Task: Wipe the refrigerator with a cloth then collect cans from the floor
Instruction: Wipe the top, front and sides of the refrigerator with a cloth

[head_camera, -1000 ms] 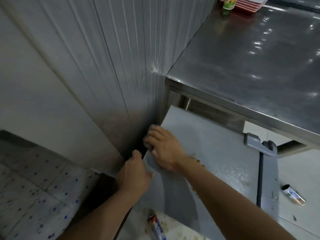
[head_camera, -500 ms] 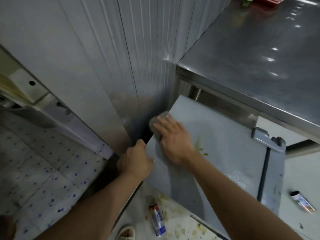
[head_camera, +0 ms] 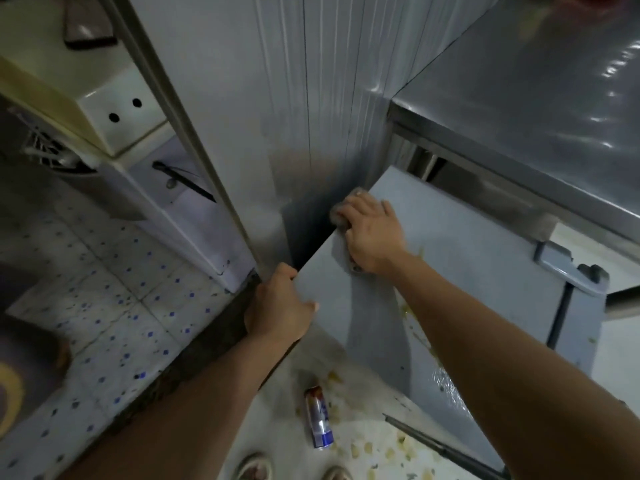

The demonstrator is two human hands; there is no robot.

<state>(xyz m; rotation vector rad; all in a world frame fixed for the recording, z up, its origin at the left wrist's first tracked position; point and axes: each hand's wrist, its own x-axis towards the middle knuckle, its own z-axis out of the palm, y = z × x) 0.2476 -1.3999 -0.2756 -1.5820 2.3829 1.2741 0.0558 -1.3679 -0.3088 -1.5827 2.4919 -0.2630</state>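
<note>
The grey refrigerator door [head_camera: 467, 271] stands open under the steel counter. My right hand [head_camera: 372, 233] presses a grey cloth [head_camera: 341, 216] flat against the door's upper left corner; most of the cloth is hidden under the palm. My left hand [head_camera: 280, 306] grips the door's left edge, fingers wrapped around it. Yellowish smears [head_camera: 412, 317] run down the door beside my right forearm. A blue, red and silver can [head_camera: 318, 420] lies on its side on the floor below the door.
A steel counter [head_camera: 536, 98] juts out at the upper right. A ribbed metal wall [head_camera: 311, 81] fills the corner. A white appliance [head_camera: 114, 109] stands at left on speckled floor tiles [head_camera: 114, 306]. Food scraps [head_camera: 381, 448] litter the floor near my sandals [head_camera: 252, 469].
The view has tilted down and left, bringing the white appliance and the can into view. My right hand keeps the cloth at the door's corner, shifting slightly. The left hand stays on the edge.
</note>
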